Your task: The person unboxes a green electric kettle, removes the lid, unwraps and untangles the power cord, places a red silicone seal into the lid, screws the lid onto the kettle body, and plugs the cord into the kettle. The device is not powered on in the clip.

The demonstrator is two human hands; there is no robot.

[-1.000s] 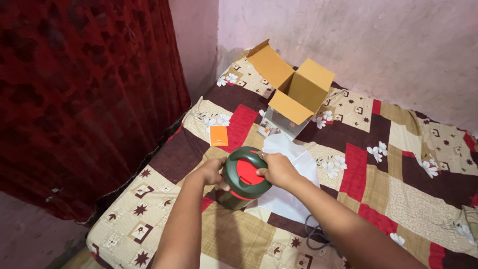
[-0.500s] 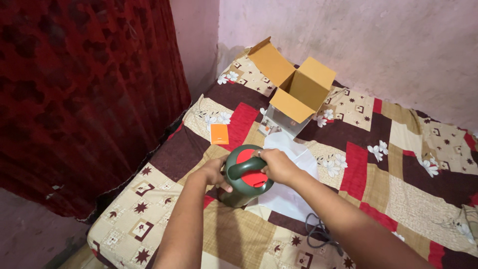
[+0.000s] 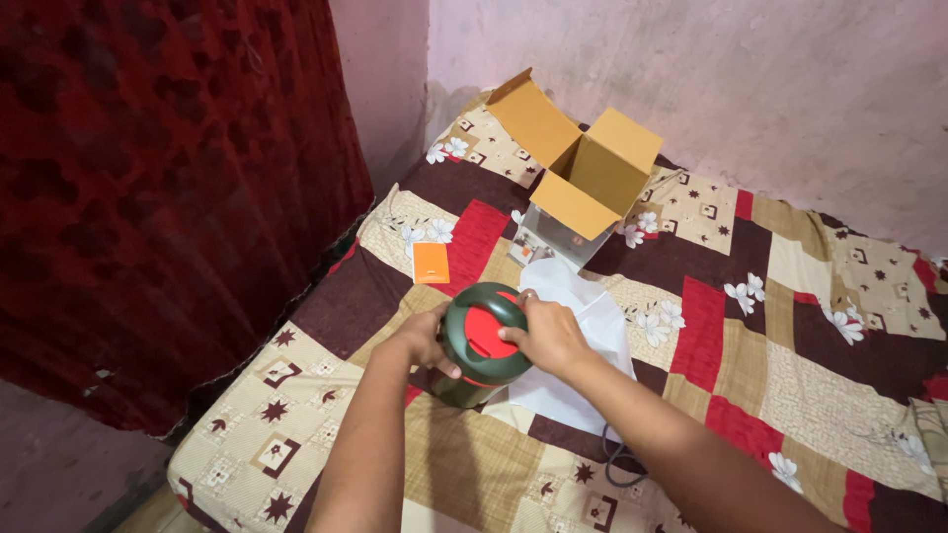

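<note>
A dark green round container point(image 3: 474, 370) with a red lid centre stands on the patchwork bedspread point(image 3: 810, 365). My left hand point(image 3: 427, 338) grips its left side. My right hand point(image 3: 545, 334) rests on the right of the lid, fingers on the green rim and thumb at the red part. Under and behind the container lies a white plastic bag point(image 3: 583, 326).
An open cardboard box point(image 3: 578, 163) stands at the far side of the bed near the pink wall. A small orange booklet point(image 3: 431, 263) lies on the spread to the left. A dark cable point(image 3: 617, 464) shows under my right forearm. A red curtain point(image 3: 168, 178) hangs at the left.
The green handle that stood across the red lid half a second ago now lies flat around it. Both hands stay on the container, which sits slightly more upright.
</note>
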